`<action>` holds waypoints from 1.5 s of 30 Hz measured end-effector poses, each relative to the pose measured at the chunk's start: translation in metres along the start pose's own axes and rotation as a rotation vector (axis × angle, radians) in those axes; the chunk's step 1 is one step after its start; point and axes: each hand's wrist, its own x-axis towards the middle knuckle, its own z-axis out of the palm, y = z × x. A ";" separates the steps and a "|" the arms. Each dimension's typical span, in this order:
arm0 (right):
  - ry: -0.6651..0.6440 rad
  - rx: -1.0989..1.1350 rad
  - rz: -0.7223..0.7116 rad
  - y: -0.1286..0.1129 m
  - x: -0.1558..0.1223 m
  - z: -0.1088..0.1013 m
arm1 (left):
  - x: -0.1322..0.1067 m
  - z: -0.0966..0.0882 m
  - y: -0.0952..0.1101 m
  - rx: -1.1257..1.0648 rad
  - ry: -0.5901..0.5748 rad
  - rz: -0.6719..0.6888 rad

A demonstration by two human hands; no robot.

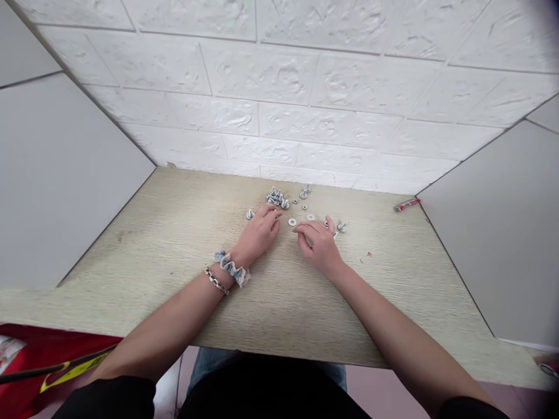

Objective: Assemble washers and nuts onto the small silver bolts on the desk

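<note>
My left hand rests on the wooden table, fingers curled together toward a small pile of silver screws. My right hand lies beside it, fingers bent and pinched near a flat washer. What either hand holds, if anything, is too small to see. More washers and a few screws lie scattered just beyond my fingertips. One lone screw sits to the left of my left hand. A blue scrunchie and a chain bracelet are on my left wrist.
A red and white pen-like object lies at the table's far right corner. A white brick-pattern wall backs the table, with grey panels on both sides. A red bag sits at the lower left by the table's near edge.
</note>
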 end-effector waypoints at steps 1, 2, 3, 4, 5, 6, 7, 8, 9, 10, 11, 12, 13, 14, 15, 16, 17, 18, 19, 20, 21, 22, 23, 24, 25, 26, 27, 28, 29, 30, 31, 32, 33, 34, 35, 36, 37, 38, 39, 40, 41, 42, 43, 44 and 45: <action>0.000 0.018 -0.021 0.000 0.000 0.000 | -0.001 -0.001 0.002 -0.009 0.019 0.011; 0.002 0.036 -0.045 0.000 0.000 0.000 | -0.002 -0.003 0.005 -0.025 0.035 0.024; 0.004 0.052 -0.065 0.000 0.000 0.001 | -0.003 -0.004 0.007 -0.044 0.045 0.035; 0.005 0.066 -0.077 0.000 0.000 0.001 | -0.004 -0.005 0.010 -0.066 0.051 0.045; 0.005 0.075 -0.079 0.000 0.000 0.001 | -0.004 -0.005 0.013 -0.089 0.054 0.053; 0.002 0.082 -0.075 -0.001 0.000 0.001 | -0.005 -0.006 0.015 -0.110 0.058 0.060; -0.004 0.087 -0.068 -0.001 0.000 0.001 | -0.006 -0.006 0.017 -0.128 0.063 0.071; -0.013 0.093 -0.063 -0.001 0.000 0.000 | -0.006 -0.005 0.018 -0.142 0.069 0.088; -0.021 0.100 -0.063 -0.001 0.000 0.000 | -0.007 -0.005 0.019 -0.151 0.077 0.111; -0.029 0.107 -0.068 -0.001 0.000 0.000 | -0.007 -0.005 0.019 -0.154 0.083 0.137; -0.035 0.114 -0.073 0.000 0.000 0.000 | -0.007 -0.004 0.019 -0.155 0.086 0.163; -0.040 0.121 -0.076 0.000 0.000 -0.001 | -0.008 -0.004 0.019 -0.153 0.083 0.184; -0.044 0.128 -0.077 0.000 0.000 -0.001 | -0.008 -0.004 0.018 -0.150 0.076 0.200; -0.047 0.136 -0.076 0.000 0.000 -0.002 | -0.008 -0.003 0.017 -0.148 0.068 0.210; -0.045 0.144 -0.070 0.000 0.001 -0.002 | -0.008 -0.003 0.017 -0.149 0.060 0.218; -0.041 0.152 -0.060 0.000 0.001 -0.002 | -0.008 -0.003 0.016 -0.154 0.053 0.227; -0.034 0.160 -0.047 -0.001 0.001 -0.002 | -0.009 -0.003 0.016 -0.160 0.046 0.236; -0.028 0.168 -0.028 -0.001 0.001 -0.003 | -0.009 -0.003 0.017 -0.167 0.038 0.242; -0.021 0.175 -0.008 -0.001 0.002 -0.003 | -0.009 -0.003 0.017 -0.173 0.026 0.248; -0.017 0.182 0.013 -0.001 0.002 -0.003 | -0.010 -0.003 0.018 -0.177 0.010 0.255; -0.018 0.187 0.031 -0.001 0.002 -0.003 | -0.010 -0.004 0.019 -0.178 -0.008 0.267; -0.023 0.191 0.045 -0.001 0.003 -0.003 | -0.011 -0.004 0.020 -0.169 -0.028 0.286; -0.027 0.195 0.053 -0.001 0.003 -0.002 | -0.011 -0.005 0.021 -0.152 -0.046 0.311; -0.031 0.199 0.056 -0.001 0.004 -0.002 | -0.012 -0.006 0.021 -0.128 -0.059 0.339; -0.031 0.205 0.052 -0.001 0.004 -0.002 | -0.012 -0.007 0.022 -0.098 -0.066 0.367; -0.030 0.215 0.046 -0.001 0.004 -0.002 | -0.012 -0.009 0.023 -0.065 -0.071 0.388; -0.027 0.226 0.041 -0.001 0.004 -0.001 | -0.013 -0.010 0.024 -0.033 -0.073 0.402; -0.023 0.237 0.037 0.000 0.004 -0.001 | -0.013 -0.011 0.025 -0.007 -0.075 0.408; -0.022 0.247 0.033 0.000 0.004 -0.001 | -0.013 -0.013 0.025 0.013 -0.076 0.412; -0.022 0.256 0.029 0.000 0.004 -0.001 | -0.013 -0.014 0.026 0.029 -0.078 0.414; -0.023 0.262 0.025 0.000 0.005 -0.001 | -0.013 -0.014 0.026 0.041 -0.078 0.416; -0.023 0.266 0.021 0.000 0.005 -0.001 | -0.013 -0.015 0.027 0.049 -0.073 0.422; -0.020 0.267 0.018 0.000 0.005 -0.001 | -0.012 -0.015 0.027 0.051 -0.062 0.431; -0.018 0.265 0.019 -0.001 0.005 -0.002 | -0.012 -0.014 0.026 0.052 -0.042 0.443; -0.013 0.259 0.024 -0.001 0.006 -0.002 | -0.012 -0.014 0.026 0.054 -0.014 0.458; -0.006 0.253 0.030 -0.002 0.007 -0.002 | -0.011 -0.013 0.025 0.058 0.019 0.474; 0.001 0.250 0.036 -0.002 0.007 -0.002 | -0.011 -0.013 0.024 0.067 0.051 0.493; 0.003 0.252 0.044 -0.003 0.008 -0.002 | -0.010 -0.012 0.023 0.083 0.079 0.511; 0.000 0.259 0.055 -0.003 0.008 -0.003 | -0.010 -0.012 0.023 0.106 0.098 0.528; -0.008 0.273 0.072 -0.004 0.009 -0.003 | -0.009 -0.012 0.022 0.131 0.108 0.540; -0.023 0.291 0.096 -0.005 0.009 -0.003 | -0.009 -0.012 0.022 0.154 0.113 0.547; -0.044 0.314 0.129 -0.005 0.010 -0.003 | -0.008 -0.013 0.022 0.173 0.116 0.551; -0.066 0.343 0.168 -0.006 0.010 -0.004 | -0.008 -0.013 0.022 0.185 0.120 0.551; -0.087 0.377 0.210 -0.007 0.010 -0.004 | -0.007 -0.014 0.022 0.190 0.126 0.548; -0.103 0.416 0.249 -0.007 0.010 -0.004 | -0.007 -0.014 0.022 0.189 0.135 0.545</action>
